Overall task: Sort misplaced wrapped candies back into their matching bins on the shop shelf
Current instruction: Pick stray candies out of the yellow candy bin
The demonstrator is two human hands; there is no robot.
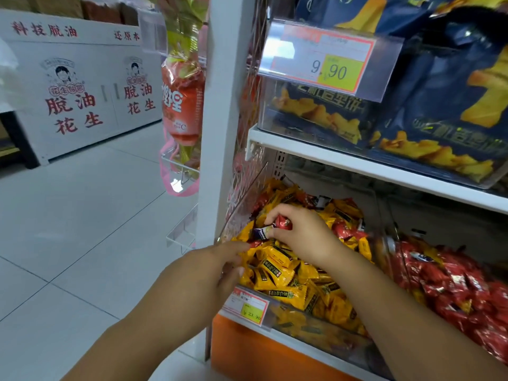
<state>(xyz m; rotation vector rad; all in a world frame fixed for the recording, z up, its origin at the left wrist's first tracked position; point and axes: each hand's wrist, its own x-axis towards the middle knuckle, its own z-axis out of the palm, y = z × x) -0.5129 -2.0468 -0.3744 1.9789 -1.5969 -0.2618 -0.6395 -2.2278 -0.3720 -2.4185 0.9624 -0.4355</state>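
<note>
My right hand (299, 232) is over the left bin (310, 329), a clear plastic one heaped with yellow wrapped candies (286, 273). Its fingers are curled and clamped on two strays: a red wrapped candy (283, 223) at the fingertips and a dark blue-and-white wrapped candy (262, 232) just below it, both lifted just above the pile. My left hand (220, 266) is at the bin's front left corner, index finger stretched toward the yellow heap, thumb spread below it, nothing visibly between them. The hands are close but not touching.

More red candies (347, 229) lie mixed into the yellow pile at the back right of it. The next bin to the right holds the red wrapped candies (453, 284), with a few yellow ones along its left side. A price tag reading 23.90 (247, 306) is clipped on the left bin's front. The white shelf board (357, 160) above carries dark blue snack bags (439, 105) behind a 9.90 price tag (330, 64). Left of the shelf post hang carrot-shaped orange packs (181, 105). Across the tiled floor (82, 229) stands a white display stand (77, 86) with red characters.
</note>
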